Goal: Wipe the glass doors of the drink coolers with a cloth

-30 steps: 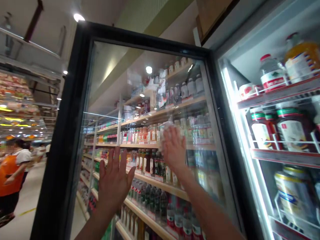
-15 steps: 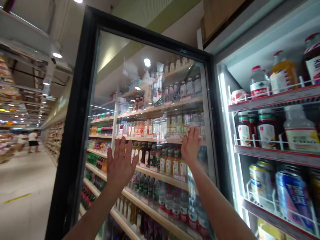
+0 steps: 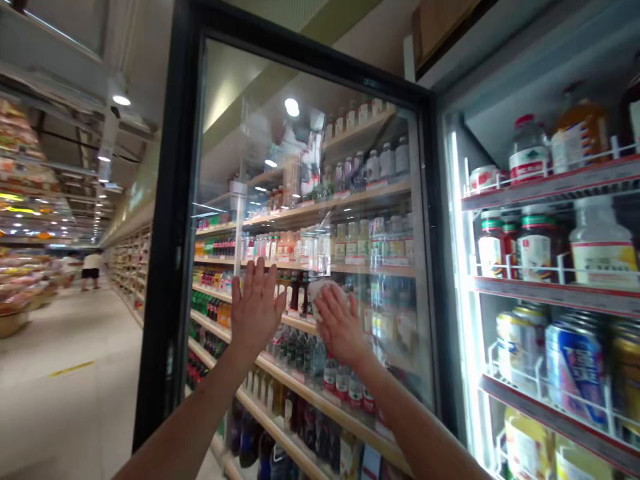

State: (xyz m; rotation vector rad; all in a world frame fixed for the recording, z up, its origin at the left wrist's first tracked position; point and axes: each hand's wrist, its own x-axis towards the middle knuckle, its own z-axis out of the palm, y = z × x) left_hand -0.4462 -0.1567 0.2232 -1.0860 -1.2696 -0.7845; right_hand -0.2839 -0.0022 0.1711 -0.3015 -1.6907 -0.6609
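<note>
A glass cooler door [image 3: 280,140] in a black frame stands swung open in front of me. My left hand [image 3: 257,307] lies flat against the glass with its fingers spread, holding nothing. Beside it on the right, my right hand [image 3: 341,323] presses a crumpled white cloth [image 3: 324,288] to the pane. Only the cloth's upper edge shows past my fingers; the rest is hidden under them. Shelves of bottles show behind the glass, mixed with reflections.
To the right is the lit cooler with bottles [image 3: 530,157] and cans [image 3: 575,367] behind wire rails on its shelves [image 3: 550,297]. A pale floor [image 3: 75,400] with a yellow strip runs along the left. Two people stand far down the aisle.
My right hand has slid the cloth left and slightly down across the glass, nearer my left hand. My left hand stays flat on the pane. The view has shifted a little.
</note>
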